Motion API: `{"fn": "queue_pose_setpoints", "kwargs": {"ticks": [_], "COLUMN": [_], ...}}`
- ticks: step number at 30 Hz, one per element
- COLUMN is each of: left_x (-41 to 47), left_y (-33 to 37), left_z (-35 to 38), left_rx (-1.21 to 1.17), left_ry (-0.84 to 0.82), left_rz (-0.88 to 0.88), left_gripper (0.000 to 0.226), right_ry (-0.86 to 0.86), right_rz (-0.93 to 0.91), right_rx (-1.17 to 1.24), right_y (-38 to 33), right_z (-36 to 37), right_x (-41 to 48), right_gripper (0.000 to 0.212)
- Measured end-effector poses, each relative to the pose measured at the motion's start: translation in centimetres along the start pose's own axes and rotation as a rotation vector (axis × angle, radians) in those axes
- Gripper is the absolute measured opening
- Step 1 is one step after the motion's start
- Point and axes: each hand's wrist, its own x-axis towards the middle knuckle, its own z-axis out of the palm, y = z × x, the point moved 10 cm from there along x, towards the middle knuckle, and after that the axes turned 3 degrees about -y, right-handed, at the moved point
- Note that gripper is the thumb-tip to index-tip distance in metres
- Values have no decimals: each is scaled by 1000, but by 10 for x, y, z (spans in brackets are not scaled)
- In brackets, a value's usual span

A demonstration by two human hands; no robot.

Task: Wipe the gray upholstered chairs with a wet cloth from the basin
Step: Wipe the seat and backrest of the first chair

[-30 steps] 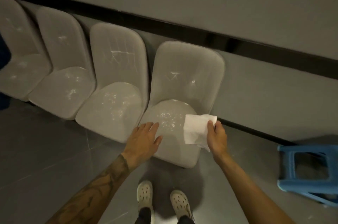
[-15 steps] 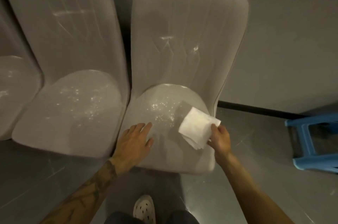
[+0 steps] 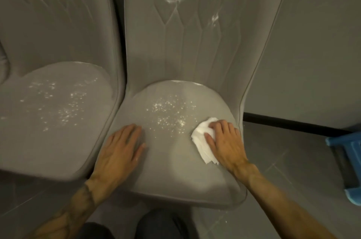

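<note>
Right hand (image 3: pixel 224 141) flat on cloth (image 3: pixel 203 141), pressing it to right side of chair (image 3: pixel 175 160) seat, beside white specks (image 3: pixel 170 113). Left hand (image 3: pixel 121 147) open, empty, bracing seat's left edge, likely steadying.

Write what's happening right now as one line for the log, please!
step: wiping seat | right hand: pressing white cloth on right chair | left hand: flat on seat | white specks: not yet wiped
</note>
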Motion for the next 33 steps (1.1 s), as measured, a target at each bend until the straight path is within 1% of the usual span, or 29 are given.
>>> {"fn": "queue_pose_setpoints", "kwargs": {"ticks": [3, 6, 7, 8, 10, 11, 12, 13, 16, 17, 18, 21, 23, 24, 26, 28, 29, 30, 31, 33], "left_x": [-3, -5, -5, -5, -6, -6, -6, -6, -6, -7, -7, -7, -6, -6, -8, -9, -10, -10, -11, -13], "left_y": [-4, -4, -5, -6, -8, -9, -11, -11, -13, -13, -12, -10, -9, -9, -9, -9, -9, -9, -9, -9], "left_z": [13, 18, 20, 21, 24, 26, 27, 28, 28, 27, 26, 24, 23, 24, 23, 22, 22, 22, 22, 23], "left_rx": [-3, -26, -32, -39, -57, -68, -77, -81, -85, -89, -91, -105, -105, -101, -106, -104, -101, -97, -95, -95], "left_ry": [26, 77, 91, 102, 121, 128, 135, 145, 172, 182, 192, 209, 222, 227, 245, 271, 280, 289, 293, 296], "left_rz": [-11, -28, -36, -43, -54, -58, -62, -62, -67, -69, -67, -66, -61, -58, -61, -60, -57, -58, -58, -51], "left_gripper": [65, 64, 64, 64, 65, 65, 65, 64, 62, 60, 59, 57, 56, 56, 56, 54, 53, 53, 52, 51], "right_ry": [76, 107, 117, 124, 115, 91, 70, 65, 86, 81, 74, 35, 36, 33, 28, 50, 63, 75, 79, 72], "right_rz": [74, 220, 217, 163, -30, -95, -110, -74, 197, 238, 224, 5, -88, -106, -35, 148, 217, 233, 188, -1], "right_rx": [-58, -64, -59, -54, -58, -69, -84, -103, -107, -116, -136, -111, -61, -56, -87, -109, -106, -98, -96, -66], "right_y": [14, 20, 15, 6, -10, -9, -2, 7, 31, 28, 17, -21, -22, -15, 4, 24, 25, 18, 4, -27], "right_z": [4, 1, 3, 7, 17, 21, 23, 23, 15, 15, 16, 26, 23, 21, 18, 16, 15, 17, 22, 30], "right_x": [31, 62, 65, 62, 49, 47, 52, 63, 99, 103, 102, 71, 56, 59, 80, 106, 112, 113, 109, 86], "right_gripper": [23, 24, 25, 26, 23, 23, 23, 25, 30, 32, 34, 35, 31, 29, 26, 28, 30, 31, 32, 33]}}
